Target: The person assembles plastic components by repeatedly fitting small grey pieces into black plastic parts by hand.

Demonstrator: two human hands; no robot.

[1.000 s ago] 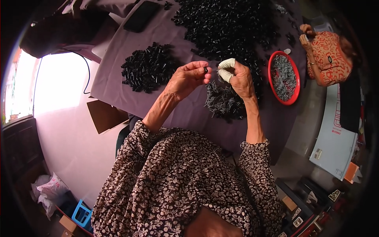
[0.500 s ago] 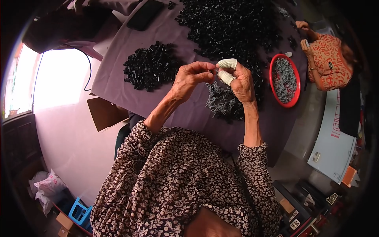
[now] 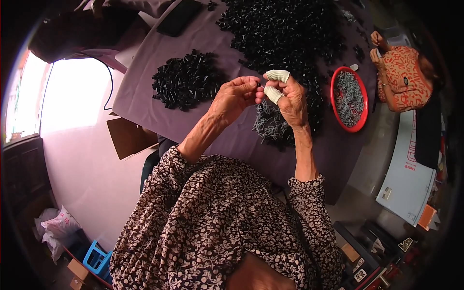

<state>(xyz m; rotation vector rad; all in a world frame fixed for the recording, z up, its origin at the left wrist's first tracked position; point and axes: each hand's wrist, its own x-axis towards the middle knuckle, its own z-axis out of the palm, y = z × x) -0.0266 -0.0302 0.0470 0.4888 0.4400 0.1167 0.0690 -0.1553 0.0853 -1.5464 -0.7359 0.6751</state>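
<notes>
My left hand [image 3: 237,96] is closed in a pinch on a small black plastic piece [image 3: 258,84], held over the table. Right beside it, my right hand [image 3: 291,99] has its thumb and forefinger curled but apart, and nothing shows between them. Ribbed white finger covers [image 3: 278,76] sit on that thumb and forefinger. Under the right hand lies a pile of small grey screw-like pins [image 3: 270,126]. To the left of my left hand is a heap of small black pieces [image 3: 183,79]. A far larger heap of black pieces [image 3: 285,34] spreads beyond both hands.
A red oval basin [image 3: 363,113] of grey pins stands right on the purple-covered table [image 3: 212,140]. A flat black object [image 3: 179,18] lies far left. Another person [image 3: 408,79] in an orange patterned top sits at the right. A cardboard box [image 3: 128,139] is left below the table edge.
My right thumb and forefinger have parted and drawn slightly away from the left fingertips. A black piece now shows more plainly in my left pinch.
</notes>
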